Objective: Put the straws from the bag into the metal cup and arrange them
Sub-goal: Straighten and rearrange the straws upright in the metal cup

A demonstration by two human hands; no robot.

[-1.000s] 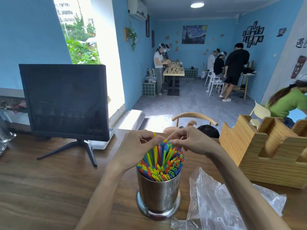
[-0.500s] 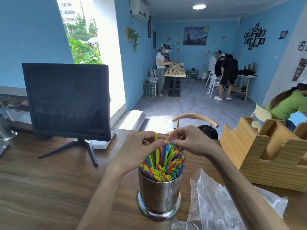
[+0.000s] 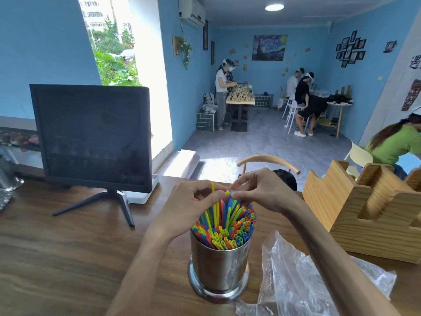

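Left hand (image 3: 193, 202) and right hand (image 3: 262, 192) pinch tips of multicoloured plastic straws (image 3: 225, 226) above the cylindrical steel cup (image 3: 219, 267) below them (advisably pressing protruding ones level, gently).

Metal cup (image 3: 219, 267) near the front edge of the worktop (image 3: 68, 258), full of straws (image 3: 224, 229). Bag (image 3: 296, 283) just right of the cup, at the front edge. Wooden rack (image 3: 364, 215) by the right edge. Screen (image 3: 93, 137) near the back edge, left of the cup. Left hand (image 3: 193, 208) and right hand (image 3: 259, 190) above the cup, on the straw tops.
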